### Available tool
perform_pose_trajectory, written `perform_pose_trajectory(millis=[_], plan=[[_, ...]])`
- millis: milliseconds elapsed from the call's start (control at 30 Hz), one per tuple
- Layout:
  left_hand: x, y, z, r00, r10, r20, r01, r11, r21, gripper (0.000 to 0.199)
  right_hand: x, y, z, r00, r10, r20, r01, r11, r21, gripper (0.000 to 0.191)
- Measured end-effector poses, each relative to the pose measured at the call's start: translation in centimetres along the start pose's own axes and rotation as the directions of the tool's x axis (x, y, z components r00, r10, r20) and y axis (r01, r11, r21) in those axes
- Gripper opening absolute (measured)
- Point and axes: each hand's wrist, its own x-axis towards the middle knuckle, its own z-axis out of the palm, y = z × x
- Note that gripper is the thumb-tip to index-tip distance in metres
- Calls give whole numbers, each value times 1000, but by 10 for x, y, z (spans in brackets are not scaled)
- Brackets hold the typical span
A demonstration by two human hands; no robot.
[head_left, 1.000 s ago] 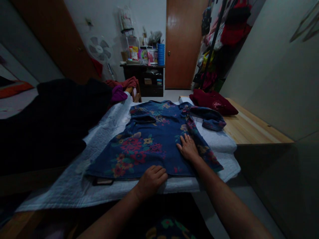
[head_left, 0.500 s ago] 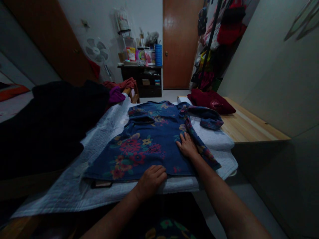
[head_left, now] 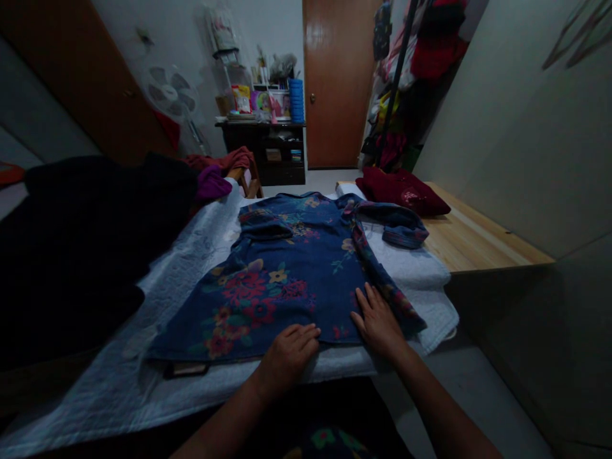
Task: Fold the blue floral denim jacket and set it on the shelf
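Observation:
A dark blue floral shirt [head_left: 306,274] lies spread out, its collar at the far end and its hem toward me. At the middle of the hem is my left hand [head_left: 292,349], its fingers close together and curled on the edge, thumb hidden. My right hand [head_left: 377,319] rests palm down on the lower right part of the shirt, open, with the fingers somewhat spread. The left sleeve is folded in across the body of the shirt; the right sleeve [head_left: 406,229] bends outward. Beneath is a pale quilted cloth [head_left: 191,268].
A heap of dark clothing [head_left: 86,242] lies on the left, with a purple cloth [head_left: 213,183] beside it. On the wooden board [head_left: 488,239] at right sits a folded maroon garment [head_left: 404,191]. A dark flat object [head_left: 186,370] pokes out under the hem. A fan [head_left: 172,92] stands behind.
My right hand has slid over the shirt toward me, nearer the hem. My left hand stays at the hem. The view has shifted slightly.

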Motion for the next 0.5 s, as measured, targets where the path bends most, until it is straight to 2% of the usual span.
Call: perform_pose_trajectory(millis=[67,133,233,300,400,500], plan=[[2,2,-4,1000,-20,6,20,999,-28,24,2,-5,-7,999,-5,31,5,1000,-8,61],[4,5,-9,999,-43,28,45,997,-70,26,12,-16,-18,995,-63,83,62,998,6,56],[6,7,-17,997,-67,49,73,988,-135,32,43,-48,-34,960,-253,121,244,967,78,52],[6,6,-20,995,-93,17,95,985,-146,30,72,-75,-39,923,-366,120,354,929,109,55],[4,2,-21,975,-223,-7,221,971,-85,31,118,-112,-32,899,-427,99,412,900,139,58],[1,0,-25,913,-396,98,398,918,-3,47,151,-133,-12,898,-437,55,425,893,150,59]])
